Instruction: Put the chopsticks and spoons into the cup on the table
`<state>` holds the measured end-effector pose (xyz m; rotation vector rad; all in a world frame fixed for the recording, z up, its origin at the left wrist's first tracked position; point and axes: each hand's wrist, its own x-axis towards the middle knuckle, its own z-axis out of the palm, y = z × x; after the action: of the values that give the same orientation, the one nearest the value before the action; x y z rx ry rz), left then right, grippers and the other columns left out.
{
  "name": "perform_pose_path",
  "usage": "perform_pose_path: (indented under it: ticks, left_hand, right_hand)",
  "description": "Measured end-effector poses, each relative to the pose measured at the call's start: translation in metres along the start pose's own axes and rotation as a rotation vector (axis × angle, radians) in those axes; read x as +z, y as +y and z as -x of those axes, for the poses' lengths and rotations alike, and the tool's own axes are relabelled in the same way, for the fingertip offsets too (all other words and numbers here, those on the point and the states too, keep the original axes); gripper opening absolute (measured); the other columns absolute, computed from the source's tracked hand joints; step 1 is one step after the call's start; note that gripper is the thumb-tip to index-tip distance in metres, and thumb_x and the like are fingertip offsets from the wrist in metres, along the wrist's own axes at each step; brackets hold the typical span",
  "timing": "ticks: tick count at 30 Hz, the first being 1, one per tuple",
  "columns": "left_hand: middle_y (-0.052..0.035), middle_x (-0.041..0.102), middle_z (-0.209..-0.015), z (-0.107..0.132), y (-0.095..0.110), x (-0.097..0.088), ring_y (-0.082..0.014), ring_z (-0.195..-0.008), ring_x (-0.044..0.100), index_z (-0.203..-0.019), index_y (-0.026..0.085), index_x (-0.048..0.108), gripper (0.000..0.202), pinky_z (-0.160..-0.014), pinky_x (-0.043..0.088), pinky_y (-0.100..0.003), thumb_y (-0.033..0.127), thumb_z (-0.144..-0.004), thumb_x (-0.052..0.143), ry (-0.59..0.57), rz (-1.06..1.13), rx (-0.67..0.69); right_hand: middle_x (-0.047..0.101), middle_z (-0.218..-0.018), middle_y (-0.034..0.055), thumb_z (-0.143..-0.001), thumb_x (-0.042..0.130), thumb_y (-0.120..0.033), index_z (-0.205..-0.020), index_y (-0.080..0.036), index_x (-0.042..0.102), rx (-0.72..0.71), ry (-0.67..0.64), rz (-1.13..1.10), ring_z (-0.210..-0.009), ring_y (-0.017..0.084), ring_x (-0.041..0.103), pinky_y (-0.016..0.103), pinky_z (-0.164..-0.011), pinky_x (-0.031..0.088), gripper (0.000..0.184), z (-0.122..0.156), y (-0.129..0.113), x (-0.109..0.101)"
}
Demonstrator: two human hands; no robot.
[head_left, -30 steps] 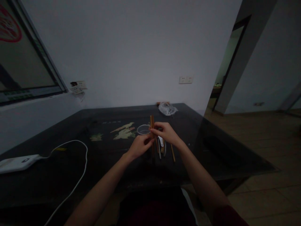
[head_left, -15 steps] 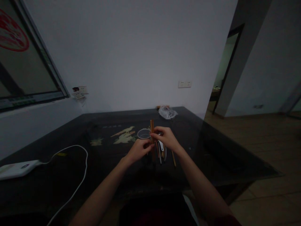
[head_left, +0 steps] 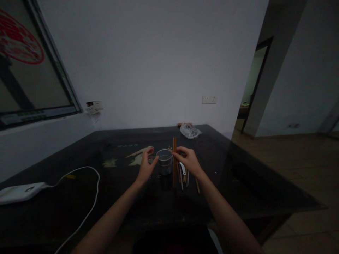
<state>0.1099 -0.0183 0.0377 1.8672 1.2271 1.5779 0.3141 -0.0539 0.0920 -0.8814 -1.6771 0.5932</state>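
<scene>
"What is the right hand [head_left: 188,158] doing?"

"Its grip is pinching a few wooden chopsticks [head_left: 174,145] between thumb and fingers, and they are standing upright just right of a clear cup [head_left: 165,166]. Whether their lower ends are touching the table [head_left: 217,197], I cannot tell."

"And the left hand [head_left: 146,165]?"

"That grip is holding nothing. The fingers are spreading in a curve at the cup's left side, the thumb lying near the rim; I cannot tell if it is touching."

"How would these things be handling?"

"The chopsticks are looking light, stiff and smooth, so I would expect them to slide against one another; pinching them together around the middle is seeming sensible. The cup is looking thin and light, probably easy to tip, so I would be steadying it low on the wall."

"What is lying around them?"

"Just right, loose utensils [head_left: 182,169] are crowding together, with a lone stick [head_left: 197,185] lying beyond. To the left, a white cable [head_left: 96,185] is looping well apart from the cup, leaving more room on that side. The near edge is running below the forearms; at the far edge, a plastic bag [head_left: 190,131] is resting by the wall [head_left: 148,70]."
</scene>
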Motion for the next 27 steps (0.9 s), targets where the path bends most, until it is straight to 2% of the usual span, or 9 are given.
perform_pose_path:
  ticks: [5, 9, 14, 18, 22, 27]
  left_hand:
    - [-0.0128, 0.044, -0.132, 0.005, -0.03, 0.022, -0.0242, -0.123, 0.045, -0.129, 0.021, 0.034, 0.068, -0.101, 0.038, -0.04, 0.037, -0.072, 0.068, -0.102, 0.138, -0.061]
    - [-0.0146, 0.044, -0.134, 0.01, -0.042, 0.032, -0.0269, -0.124, 0.043, -0.13, 0.019, 0.033, 0.081, -0.106, 0.032, -0.043, 0.035, -0.062, 0.076, -0.184, 0.217, -0.089]
    - [-0.0152, 0.048, -0.131, 0.012, -0.044, 0.036, -0.0267, -0.122, 0.047, -0.129, 0.017, 0.035, 0.082, -0.106, 0.032, -0.042, 0.031, -0.06, 0.078, -0.236, 0.25, -0.124]
    - [-0.0149, 0.052, -0.128, 0.011, -0.045, 0.035, -0.0264, -0.117, 0.052, -0.127, 0.017, 0.038, 0.079, -0.102, 0.037, -0.042, 0.028, -0.06, 0.078, -0.267, 0.279, -0.176]
    - [-0.0137, 0.055, -0.127, 0.011, -0.047, 0.035, -0.0258, -0.116, 0.053, -0.127, 0.017, 0.039, 0.078, -0.102, 0.038, -0.042, 0.028, -0.061, 0.078, -0.288, 0.29, -0.196]
    - [-0.0129, 0.055, -0.126, 0.01, -0.05, 0.035, -0.0248, -0.116, 0.053, -0.126, 0.017, 0.042, 0.075, -0.102, 0.038, -0.041, 0.03, -0.061, 0.078, -0.29, 0.28, -0.159]
  right_hand:
    - [0.066, -0.072, 0.004, -0.078, 0.062, -0.037, -0.08, -0.014, 0.067, -0.007, 0.039, 0.001, -0.064, 0.015, 0.06, 0.021, -0.054, 0.047, 0.023, 0.0, 0.0, 0.002]
    - [0.067, -0.075, 0.0045, -0.078, 0.062, -0.037, -0.08, -0.014, 0.068, -0.015, 0.052, 0.014, -0.068, 0.015, 0.061, 0.021, -0.057, 0.048, 0.023, 0.001, 0.001, 0.001]
    - [0.065, -0.07, 0.0037, -0.076, 0.063, -0.043, -0.079, -0.015, 0.066, 0.024, 0.046, -0.029, -0.062, 0.015, 0.06, 0.021, -0.051, 0.049, 0.028, 0.001, 0.003, 0.001]
    - [0.063, -0.066, 0.0026, -0.074, 0.065, -0.045, -0.077, -0.015, 0.065, 0.035, 0.036, -0.063, -0.057, 0.014, 0.059, 0.022, -0.046, 0.05, 0.03, -0.002, -0.002, -0.002]
    - [0.062, -0.065, 0.0021, -0.074, 0.066, -0.043, -0.075, -0.014, 0.065, 0.0, 0.061, -0.09, -0.052, 0.012, 0.057, 0.021, -0.044, 0.049, 0.029, -0.013, -0.019, -0.011]
    - [0.062, -0.063, 0.0013, -0.074, 0.066, -0.044, -0.073, -0.014, 0.063, -0.085, 0.144, -0.163, -0.052, 0.012, 0.058, 0.022, -0.046, 0.051, 0.03, -0.04, -0.047, -0.022]
